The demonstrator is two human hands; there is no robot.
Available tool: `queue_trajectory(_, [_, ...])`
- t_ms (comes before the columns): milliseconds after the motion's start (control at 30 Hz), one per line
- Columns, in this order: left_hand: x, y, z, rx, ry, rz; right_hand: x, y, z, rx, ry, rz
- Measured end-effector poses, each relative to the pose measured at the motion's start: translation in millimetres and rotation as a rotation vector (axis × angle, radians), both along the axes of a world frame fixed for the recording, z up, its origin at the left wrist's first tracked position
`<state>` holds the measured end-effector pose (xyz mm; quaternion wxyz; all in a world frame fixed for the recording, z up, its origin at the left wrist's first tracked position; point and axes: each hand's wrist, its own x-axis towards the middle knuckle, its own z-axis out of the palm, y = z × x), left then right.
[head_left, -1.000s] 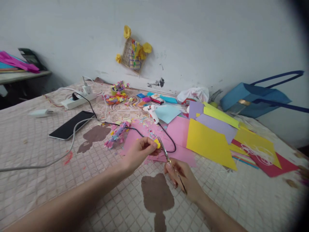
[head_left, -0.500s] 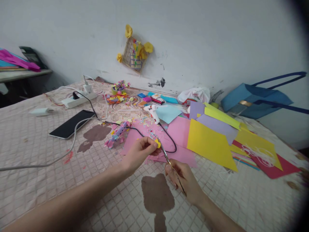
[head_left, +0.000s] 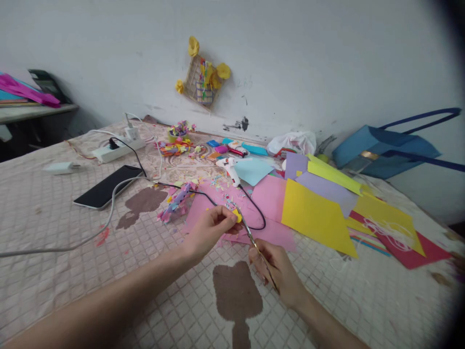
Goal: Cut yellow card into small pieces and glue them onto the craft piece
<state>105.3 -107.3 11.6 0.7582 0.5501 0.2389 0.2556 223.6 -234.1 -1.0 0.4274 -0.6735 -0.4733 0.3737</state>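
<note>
Between the thumb and fingertips of my left hand (head_left: 214,225) is a small yellow paper piece (head_left: 237,215). My right hand (head_left: 274,266) grips a slim metal tool (head_left: 250,236), apparently scissors, whose tip points up and left beside the yellow piece. Whether its blades touch the paper is too small to tell. Both hands are over the near edge of pink paper sheets (head_left: 272,236). A white glue gun (head_left: 229,170) lies behind them, its black cord looping on the pink paper. A purple and pink decorated strip (head_left: 176,203) rests left of my left hand.
A black tablet (head_left: 109,186) and white power strip (head_left: 118,150) lie left, with cables crossing the table. Yellow paper (head_left: 317,213), other coloured sheets and white string (head_left: 390,232) are on the right. A blue bag (head_left: 385,150) stands at the back right.
</note>
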Motion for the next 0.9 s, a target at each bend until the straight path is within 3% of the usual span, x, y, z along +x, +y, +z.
queue_trajectory(467, [0.2, 2.2, -4.1, -0.012, -0.019, -0.008, 1.3, -0.5, -2.8, -0.002, -0.033, 0.005])
queue_trajectory(900, [-3.2, 19.4, -2.4, 0.040, -0.029, -0.166, 7.3, -1.4, -2.1, 0.006, -0.029, 0.008])
